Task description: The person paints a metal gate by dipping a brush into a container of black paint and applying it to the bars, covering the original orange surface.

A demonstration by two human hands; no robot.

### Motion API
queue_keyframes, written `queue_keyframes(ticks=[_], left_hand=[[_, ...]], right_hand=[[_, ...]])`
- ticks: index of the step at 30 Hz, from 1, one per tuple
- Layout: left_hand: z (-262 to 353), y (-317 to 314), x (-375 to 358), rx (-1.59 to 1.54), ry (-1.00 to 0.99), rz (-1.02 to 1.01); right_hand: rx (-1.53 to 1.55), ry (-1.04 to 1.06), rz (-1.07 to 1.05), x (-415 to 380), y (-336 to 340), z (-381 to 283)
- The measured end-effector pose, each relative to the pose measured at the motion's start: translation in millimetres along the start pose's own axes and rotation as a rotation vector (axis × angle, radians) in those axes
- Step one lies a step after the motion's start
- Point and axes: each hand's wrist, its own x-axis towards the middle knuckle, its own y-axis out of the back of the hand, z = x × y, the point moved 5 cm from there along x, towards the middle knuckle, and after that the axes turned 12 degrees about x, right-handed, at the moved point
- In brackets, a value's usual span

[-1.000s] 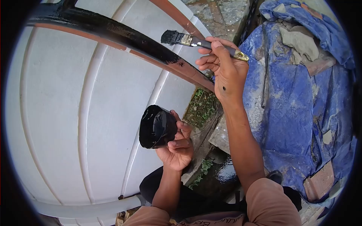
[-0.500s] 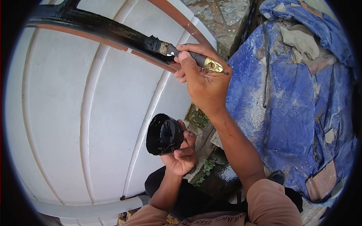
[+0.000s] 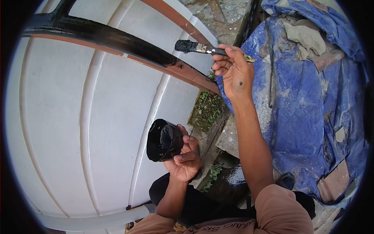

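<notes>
A paintbrush (image 3: 212, 50) is gripped by its handle in my right hand (image 3: 237, 74), its bristles thick with black paint and pointing left. The bristles are off the metal bar (image 3: 113, 39), apart from it. Wet black paint covers the bar's upper left length; its lower right end is still reddish brown, with a ragged paint edge between. Lower down, my left hand (image 3: 184, 160) is wrapped round a tilted cup of black paint (image 3: 165, 140), coated black inside and out. A dark paint spot shows on my right wrist.
A white ribbed panel (image 3: 117, 117) fills the left side behind the bar. At right lies a crumpled blue tarp (image 3: 298, 117) bearing stone and brick pieces (image 3: 306, 39). Mossy ground (image 3: 206, 111), a wet dark patch and a white pipe (image 3: 97, 220) are lower down.
My right hand has lifted the paintbrush off the bar and moved it right, uncovering the ragged paint edge. My left hand with the cup has shifted only slightly.
</notes>
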Motion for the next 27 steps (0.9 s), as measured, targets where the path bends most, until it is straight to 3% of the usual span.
queue_keyframes(ticks=[4,8,11,14,16,20,23,27], left_hand=[[0,2,2,0.007,0.005,-0.013],[2,3,3,0.011,-0.001,-0.029],[2,6,3,0.014,0.012,-0.031],[1,4,5,0.059,0.020,-0.029],[0,1,7,0.086,0.025,-0.030],[-1,4,6,0.084,0.025,-0.022],[-2,4,8,0.079,0.030,-0.019],[-5,3,10,0.091,0.033,-0.028]], right_hand=[[-0.074,-0.214,0.045,2,16,35],[-0.308,-0.017,0.036,19,36,9],[-1.068,0.241,-0.087,39,9,-12],[-1.298,0.320,-0.291,43,-33,12],[-1.258,0.328,-0.384,30,-61,15],[-1.023,0.435,-0.369,25,-80,2],[-1.036,0.463,-0.341,35,-73,-15],[-1.285,0.534,-0.370,22,-82,-3]])
